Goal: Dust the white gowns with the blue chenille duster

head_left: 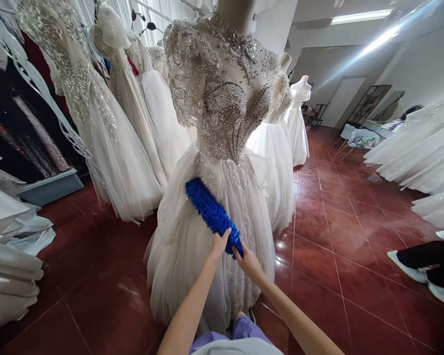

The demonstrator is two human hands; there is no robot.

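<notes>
Blue duster [211,212] in both hands' grip, left hand [220,242], right hand [248,262], against gown skirt [192,246]; open floor [340,256] rightward

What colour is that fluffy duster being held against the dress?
The duster is bright blue, seen clearly in the head view against the white gown.

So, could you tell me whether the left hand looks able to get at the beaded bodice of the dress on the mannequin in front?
Probably yes. The left hand is on the blue duster against the skirt, and the beaded bodice sits directly above with nothing between; it would only need raising.
</notes>
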